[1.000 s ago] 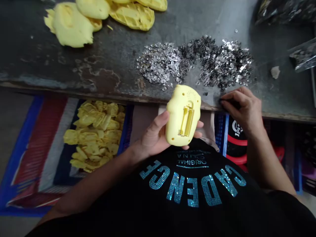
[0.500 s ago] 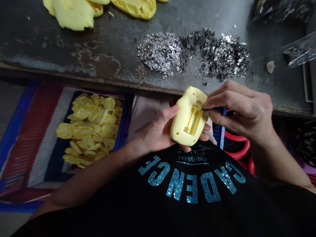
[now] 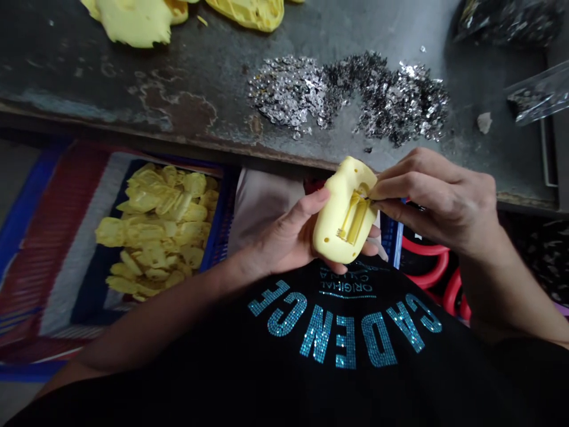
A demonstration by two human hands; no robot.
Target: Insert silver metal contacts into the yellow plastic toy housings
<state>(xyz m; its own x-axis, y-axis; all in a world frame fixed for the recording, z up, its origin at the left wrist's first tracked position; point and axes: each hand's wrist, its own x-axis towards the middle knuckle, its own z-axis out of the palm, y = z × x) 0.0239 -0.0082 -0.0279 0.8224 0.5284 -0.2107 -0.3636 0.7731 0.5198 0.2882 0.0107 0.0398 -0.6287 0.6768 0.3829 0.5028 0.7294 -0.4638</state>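
My left hand (image 3: 291, 234) is wrapped round a yellow plastic shell (image 3: 326, 222), its thumb on the near-left side and fingertips showing under the right edge. The shell's open battery compartment faces up, with a small spring at its lower end. At the upper end of that compartment, my right hand (image 3: 438, 196) pinches a tiny dark piece, mostly hidden by the fingertips; it looks like one of the small metal contacts. A heap of small shiny metal contacts (image 3: 287, 89) lies on the worktable beyond the hands, with darker ones (image 3: 400, 101) to its right.
The grey metal worktable (image 3: 106, 112) has a worn front edge. More yellow shells (image 3: 133, 21) lie at its far left. Plastic bags (image 3: 540, 95) of metal parts are at the right. Below, a blue crate (image 3: 222, 237) holds yellow plastic parts (image 3: 155, 219). Red rings (image 3: 429, 261) show beneath my right arm.
Both hands and the shell have shifted slightly right. The dark piece at my right fingertips now sits further inside the compartment's upper end and shows less.
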